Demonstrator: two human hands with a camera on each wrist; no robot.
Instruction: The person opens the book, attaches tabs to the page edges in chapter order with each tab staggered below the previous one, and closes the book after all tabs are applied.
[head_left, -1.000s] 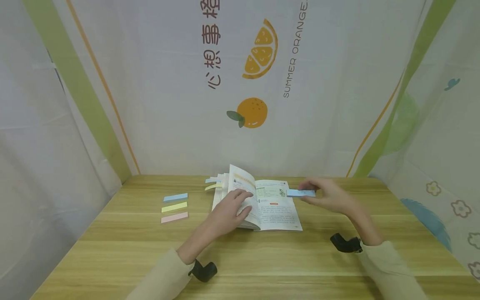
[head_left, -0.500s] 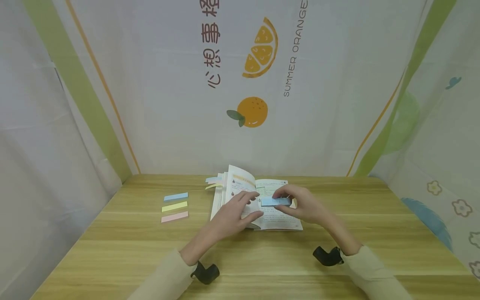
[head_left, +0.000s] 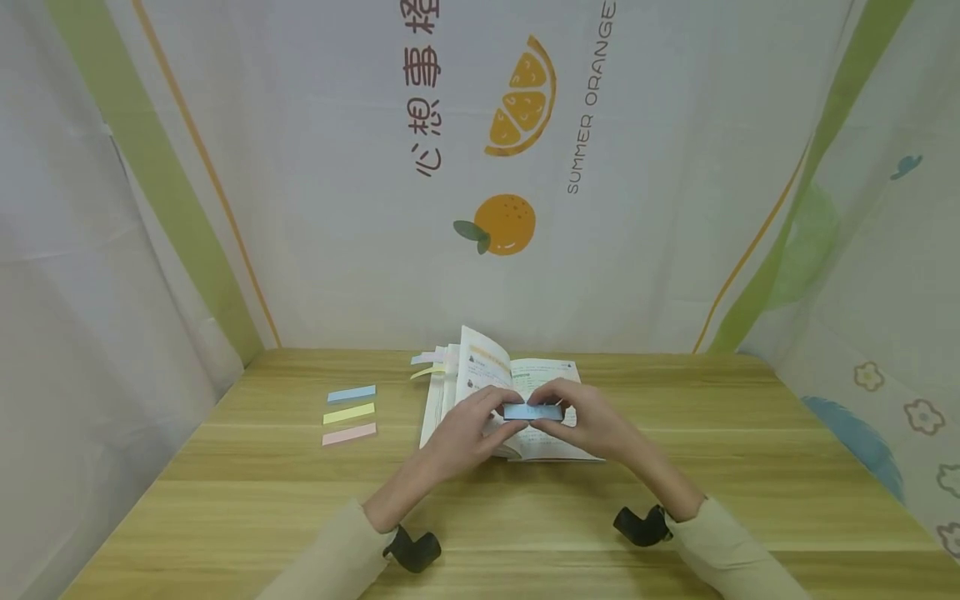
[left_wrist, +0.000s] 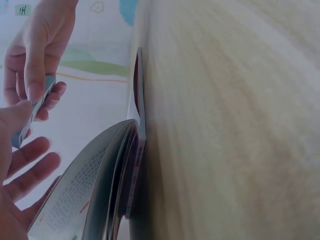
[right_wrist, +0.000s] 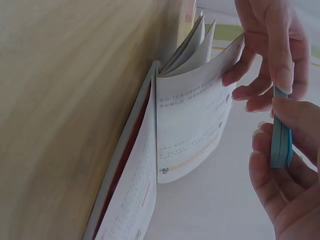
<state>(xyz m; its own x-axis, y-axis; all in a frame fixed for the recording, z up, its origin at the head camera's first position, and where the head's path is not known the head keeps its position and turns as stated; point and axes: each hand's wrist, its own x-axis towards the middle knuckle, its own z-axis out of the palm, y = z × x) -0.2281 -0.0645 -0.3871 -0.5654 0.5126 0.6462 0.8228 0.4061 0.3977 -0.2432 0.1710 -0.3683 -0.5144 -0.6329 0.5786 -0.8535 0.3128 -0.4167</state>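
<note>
A narrow pad of blue sticky notes (head_left: 532, 412) is held level above an open book (head_left: 551, 373). My left hand (head_left: 468, 427) pinches the pad's left end between thumb and fingertips. At its right end, my right hand (head_left: 588, 423) grips it the same way. Seen from the right wrist, the pad (right_wrist: 281, 142) is edge-on, with the left thumb on its far end and the right thumb on its side. The book's left pages (right_wrist: 192, 125) stand raised in a curve beside the left hand, while the right page lies flat. Blue, pink and yellow tabs (head_left: 427, 372) stick out of its left edge.
Left of the book, a blue strip (head_left: 352, 393), a yellow strip (head_left: 349, 413) and a pink strip (head_left: 349, 435) lie in a column on the wooden table (head_left: 247, 500). A printed curtain (head_left: 337, 208) hangs behind the table's back edge.
My right hand has carried the blue sticky-note pad leftward from the book's right edge to over its middle. My left hand has come off the raised page and now pinches the pad's left end.
</note>
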